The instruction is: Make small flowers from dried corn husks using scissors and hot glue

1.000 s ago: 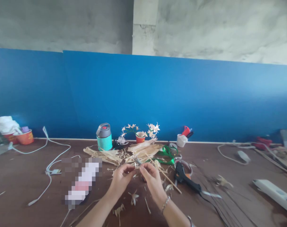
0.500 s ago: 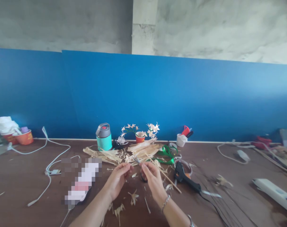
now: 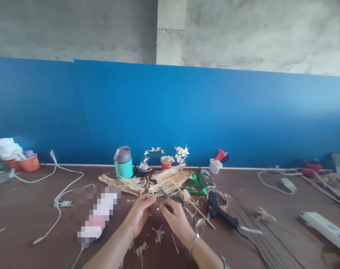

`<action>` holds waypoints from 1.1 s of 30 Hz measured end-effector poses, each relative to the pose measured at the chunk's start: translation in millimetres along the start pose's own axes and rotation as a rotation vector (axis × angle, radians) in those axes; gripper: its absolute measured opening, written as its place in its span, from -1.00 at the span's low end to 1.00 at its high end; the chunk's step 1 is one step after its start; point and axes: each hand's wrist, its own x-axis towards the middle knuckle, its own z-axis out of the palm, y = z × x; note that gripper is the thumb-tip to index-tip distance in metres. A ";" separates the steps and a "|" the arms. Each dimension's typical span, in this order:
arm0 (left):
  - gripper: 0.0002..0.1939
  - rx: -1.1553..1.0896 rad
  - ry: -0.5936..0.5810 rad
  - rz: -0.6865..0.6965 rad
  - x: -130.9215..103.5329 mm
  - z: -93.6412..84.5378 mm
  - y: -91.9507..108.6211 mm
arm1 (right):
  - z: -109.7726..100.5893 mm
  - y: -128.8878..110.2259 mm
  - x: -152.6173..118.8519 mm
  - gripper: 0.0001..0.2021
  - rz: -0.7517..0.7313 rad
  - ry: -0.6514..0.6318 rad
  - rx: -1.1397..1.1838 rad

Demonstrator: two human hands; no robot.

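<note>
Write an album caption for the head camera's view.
Left hand pinching a small pale piece, right hand close by, at a brown table with husks, a glue gun and flowers.

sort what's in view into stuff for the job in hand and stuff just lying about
Likely for the job:
small pale piece in the left hand
scissors by the right hand
dried husks
glue gun

Seemingly just lying about:
teal flask
white cable
orange cup, far left

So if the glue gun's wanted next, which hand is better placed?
Probably the right hand: it is nearer the black glue gun. The left hand is farther away and seems to pinch a small pale piece.
</note>
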 end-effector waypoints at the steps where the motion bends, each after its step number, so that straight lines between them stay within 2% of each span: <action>1: -0.85 0.006 0.001 0.006 -0.3 0.5 0.1 | 0.1 0.2 -0.1 -0.77 -0.005 0.006 -0.011; 11: -0.78 0.045 0.036 0.004 -3.8 6.6 4.0 | -5.8 1.4 2.5 -0.71 0.002 0.119 -0.007; 16: -0.74 0.091 0.094 0.024 -6.2 12.9 5.9 | -7.5 4.6 3.3 -0.66 -0.002 0.135 0.057; 19: -0.74 0.111 0.132 0.049 -5.6 12.9 7.2 | -10.0 6.9 4.3 -0.68 -0.015 0.155 -0.003; 24: -0.78 0.154 0.188 0.144 -1.8 6.3 8.5 | -23.0 5.0 11.3 -0.79 -0.097 0.239 -0.292; 27: -0.79 0.202 0.203 0.151 -0.6 4.2 8.1 | -45.4 -7.0 15.0 -0.82 -0.130 0.224 -0.555; 30: -0.79 0.268 0.204 0.120 -0.5 4.1 7.4 | -82.0 -23.1 11.6 -0.80 0.036 0.148 -0.961; 33: -0.79 0.337 0.193 0.109 -1.4 6.1 7.9 | -120.4 -29.1 0.7 -0.71 0.312 0.226 -1.310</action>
